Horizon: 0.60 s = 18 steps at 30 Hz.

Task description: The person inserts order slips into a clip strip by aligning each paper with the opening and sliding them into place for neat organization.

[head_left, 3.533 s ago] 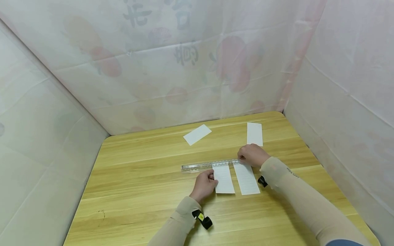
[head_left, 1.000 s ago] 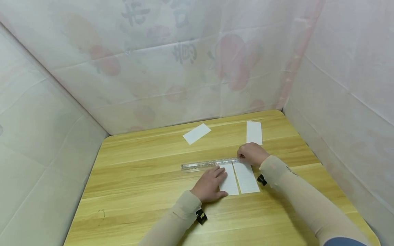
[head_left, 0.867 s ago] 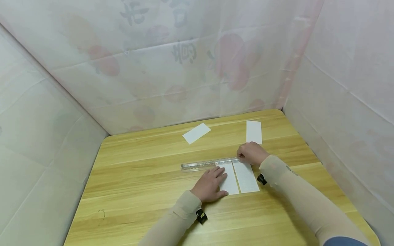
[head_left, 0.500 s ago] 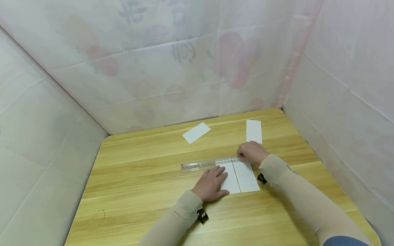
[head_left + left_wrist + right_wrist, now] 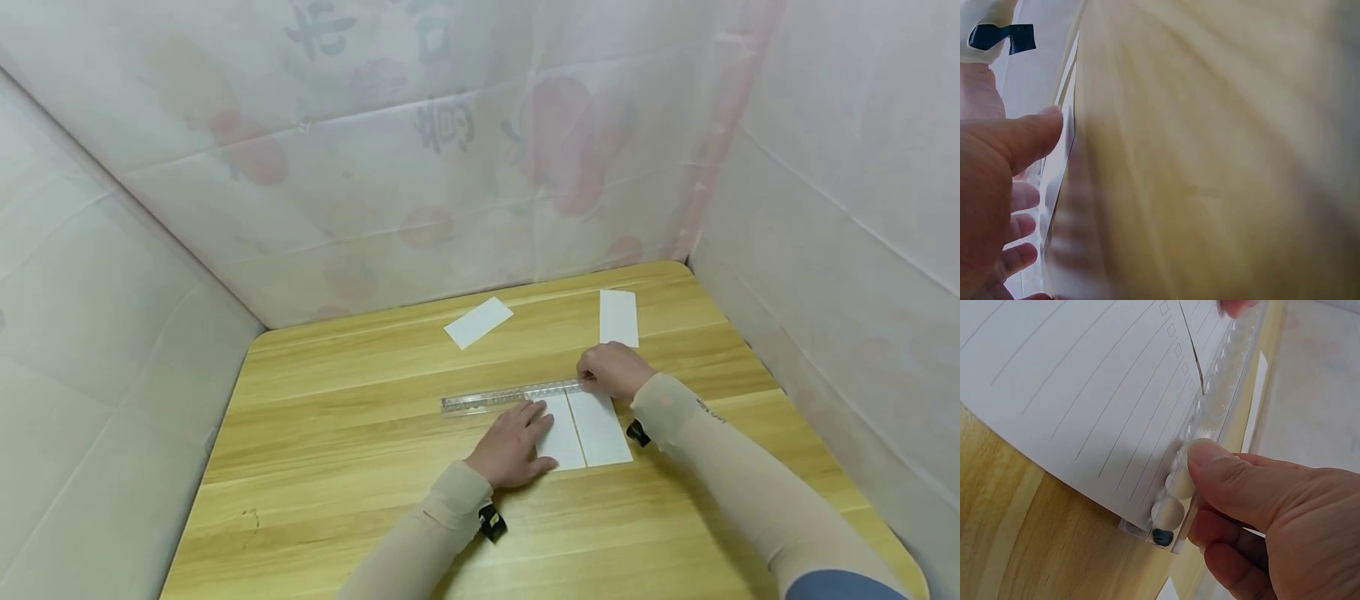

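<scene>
Two white paper slips lie side by side on the wooden table, a thin strip of wood showing between them. A clear plastic ruler (image 5: pixel 483 402) runs along their far ends. My left hand (image 5: pixel 512 446) rests with spread fingers on the left slip (image 5: pixel 564 435), covering its left part. My right hand (image 5: pixel 615 369) pinches the right end of the ruler between thumb and fingers, over the top of the right slip (image 5: pixel 602 429). In the right wrist view, printed lines and small diamonds mark the lined paper (image 5: pixel 1072 406), whose edge meets the ruler (image 5: pixel 1169 509).
At the back of the wooden table (image 5: pixel 315 467) lie a tilted white slip (image 5: pixel 478 322) and an upright one (image 5: pixel 618 317), the latter just beyond my right hand. Pale printed cloth (image 5: pixel 360 208) encloses the table's back and sides.
My left hand went from pinching the left slip's edge to lying flat on it. That slip slid right, narrowing the gap to the other slip. The right hand stayed on the ruler.
</scene>
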Each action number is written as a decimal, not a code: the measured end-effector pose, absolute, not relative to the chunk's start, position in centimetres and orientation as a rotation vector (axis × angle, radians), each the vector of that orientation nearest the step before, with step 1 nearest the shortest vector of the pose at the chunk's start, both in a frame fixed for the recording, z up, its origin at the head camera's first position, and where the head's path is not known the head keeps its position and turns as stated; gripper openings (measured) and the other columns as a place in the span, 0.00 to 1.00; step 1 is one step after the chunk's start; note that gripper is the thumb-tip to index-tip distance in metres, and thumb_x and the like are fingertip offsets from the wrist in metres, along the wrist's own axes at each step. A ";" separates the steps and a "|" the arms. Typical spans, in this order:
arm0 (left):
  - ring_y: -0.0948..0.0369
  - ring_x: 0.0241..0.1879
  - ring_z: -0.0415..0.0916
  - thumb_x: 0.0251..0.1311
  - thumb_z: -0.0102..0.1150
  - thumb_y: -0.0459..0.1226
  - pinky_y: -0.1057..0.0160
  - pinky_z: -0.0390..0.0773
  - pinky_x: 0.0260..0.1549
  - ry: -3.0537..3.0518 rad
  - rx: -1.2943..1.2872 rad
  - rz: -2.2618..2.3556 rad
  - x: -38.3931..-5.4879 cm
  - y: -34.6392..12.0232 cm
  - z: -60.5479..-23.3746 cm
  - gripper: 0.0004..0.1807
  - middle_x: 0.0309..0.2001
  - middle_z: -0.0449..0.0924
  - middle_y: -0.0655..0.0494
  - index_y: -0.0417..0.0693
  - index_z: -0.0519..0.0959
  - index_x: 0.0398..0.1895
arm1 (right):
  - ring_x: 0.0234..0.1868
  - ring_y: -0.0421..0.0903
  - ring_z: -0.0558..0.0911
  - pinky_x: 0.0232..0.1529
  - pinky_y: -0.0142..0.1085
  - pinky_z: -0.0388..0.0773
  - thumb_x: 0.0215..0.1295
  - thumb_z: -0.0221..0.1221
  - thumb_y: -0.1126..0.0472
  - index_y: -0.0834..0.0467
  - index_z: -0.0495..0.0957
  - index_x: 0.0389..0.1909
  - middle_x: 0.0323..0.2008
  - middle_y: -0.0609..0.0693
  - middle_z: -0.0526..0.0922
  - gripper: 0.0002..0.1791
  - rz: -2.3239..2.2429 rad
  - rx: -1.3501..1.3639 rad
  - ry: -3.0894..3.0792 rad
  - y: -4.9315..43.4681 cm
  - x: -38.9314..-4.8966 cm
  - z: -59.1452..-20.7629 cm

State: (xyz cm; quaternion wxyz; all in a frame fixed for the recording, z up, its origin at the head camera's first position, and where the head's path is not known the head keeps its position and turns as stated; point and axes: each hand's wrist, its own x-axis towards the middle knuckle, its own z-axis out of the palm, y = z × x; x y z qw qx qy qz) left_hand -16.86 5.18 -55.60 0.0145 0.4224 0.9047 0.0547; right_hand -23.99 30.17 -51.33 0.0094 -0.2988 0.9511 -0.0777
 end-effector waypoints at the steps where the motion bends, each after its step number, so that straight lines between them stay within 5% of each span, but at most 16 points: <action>1: 0.54 0.67 0.47 0.56 0.45 0.64 0.56 0.51 0.62 2.822 1.310 0.173 -17.0 5.1 -55.6 0.41 0.69 0.51 0.52 0.51 0.60 0.68 | 0.20 0.36 0.67 0.25 0.33 0.66 0.52 0.64 0.63 0.46 0.79 0.18 0.18 0.35 0.72 0.10 -0.243 -0.941 2.971 30.2 -24.0 -51.3; 18: 0.56 0.67 0.50 0.56 0.46 0.64 0.58 0.54 0.61 2.834 1.270 0.119 -17.1 5.0 -55.5 0.43 0.68 0.53 0.54 0.47 0.58 0.68 | 0.21 0.37 0.67 0.26 0.33 0.66 0.52 0.65 0.63 0.48 0.79 0.19 0.19 0.36 0.73 0.08 -0.224 -0.936 2.954 30.4 -24.1 -51.4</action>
